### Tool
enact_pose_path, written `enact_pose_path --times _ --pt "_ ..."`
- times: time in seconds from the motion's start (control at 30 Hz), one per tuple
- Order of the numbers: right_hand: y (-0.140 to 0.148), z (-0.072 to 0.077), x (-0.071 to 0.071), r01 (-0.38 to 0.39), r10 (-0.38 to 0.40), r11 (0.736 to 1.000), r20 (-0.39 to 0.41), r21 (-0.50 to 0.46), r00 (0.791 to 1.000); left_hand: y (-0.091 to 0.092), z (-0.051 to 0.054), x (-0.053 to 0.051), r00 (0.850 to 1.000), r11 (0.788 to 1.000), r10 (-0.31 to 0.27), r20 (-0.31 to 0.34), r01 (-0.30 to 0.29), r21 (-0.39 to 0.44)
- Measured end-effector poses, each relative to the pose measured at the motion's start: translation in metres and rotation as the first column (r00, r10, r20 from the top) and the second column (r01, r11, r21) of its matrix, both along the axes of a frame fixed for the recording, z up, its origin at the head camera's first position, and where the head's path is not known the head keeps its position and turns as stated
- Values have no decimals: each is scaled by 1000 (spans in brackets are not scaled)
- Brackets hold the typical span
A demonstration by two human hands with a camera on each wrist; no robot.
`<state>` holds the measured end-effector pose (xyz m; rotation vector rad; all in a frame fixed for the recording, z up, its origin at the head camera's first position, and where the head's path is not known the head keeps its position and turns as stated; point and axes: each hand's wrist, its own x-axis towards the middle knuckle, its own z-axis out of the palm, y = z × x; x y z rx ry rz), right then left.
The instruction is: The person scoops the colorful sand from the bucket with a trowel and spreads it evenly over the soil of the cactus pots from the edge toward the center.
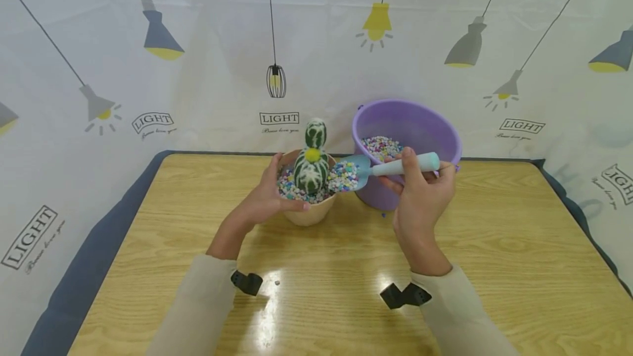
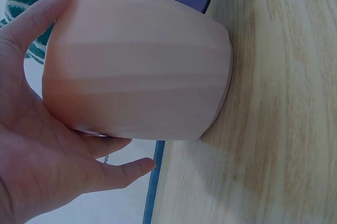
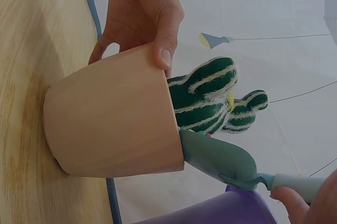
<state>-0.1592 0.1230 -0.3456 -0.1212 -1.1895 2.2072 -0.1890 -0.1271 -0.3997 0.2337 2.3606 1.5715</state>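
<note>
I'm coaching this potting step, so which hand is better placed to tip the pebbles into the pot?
Likely the right hand: it grips the scoop, loaded with pebbles, its tip at the rim of the pot. The left hand holds the pot, seemingly better suited to steadying it.

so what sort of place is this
Probably an indoor tabletop workspace, perhaps staged for filming: a wood-grain table, a pale backdrop printed with hanging lamps around its back and sides, and small black cameras worn at both wrists.

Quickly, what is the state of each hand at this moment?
Left hand: holding the flowerpot from the side.
Right hand: closed, holding the light blue scoop.
</note>
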Motion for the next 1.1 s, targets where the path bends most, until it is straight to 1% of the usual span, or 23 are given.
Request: enact_pose_path --times 0.4,0.8,0.93,1.1 --pt "-3 3 -2 7 -6 999 -12 35 1000 -1 -2 -1 1000 1000 -4 6 4 11" --pt "-6 3 -5 4 -2 999 -54 45 999 0 0 -1 1000 1000 -4 17 3 20" --pt "-7 4 -5 5 0 997 -72 75 997 0 -1 -1 1000 1000 -1 19 0 18" --pt "-8 6 -6 9 -3 995 -61 98 998 -1 -1 -1 1000 1000 3 22 -3 23"
